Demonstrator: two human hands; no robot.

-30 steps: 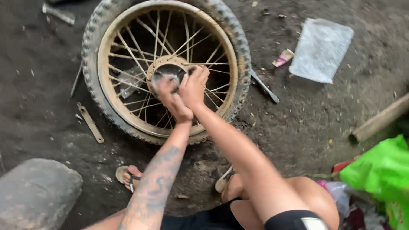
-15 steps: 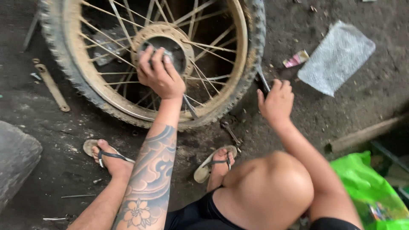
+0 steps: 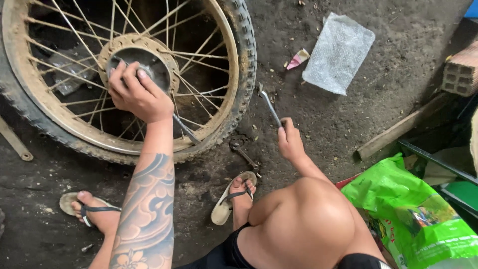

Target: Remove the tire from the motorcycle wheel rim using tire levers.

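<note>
A spoked motorcycle wheel (image 3: 239, 65) with a knobby tyre lies flat on the dirt ground. My left hand (image 3: 139, 92) rests on its metal hub (image 3: 149, 60), fingers curled over the hub's edge. To the right of the tyre my right hand (image 3: 290, 141) grips the lower end of a metal wrench (image 3: 268, 103) that lies on the ground next to the tyre. A pair of pliers (image 3: 243, 149) lies on the dirt just left of that hand.
A bubble-wrap sheet (image 3: 338, 52) and a small pink scrap (image 3: 298, 59) lie at the upper right. A wooden plank (image 3: 398, 129), a brick (image 3: 460, 72) and a green bag (image 3: 418, 214) are on the right. A flat tool (image 3: 15, 142) lies at the left edge.
My right hand left the hub, swung right past the tyre and closed on the wrench. The left hand stayed on the hub. The view came closer.
</note>
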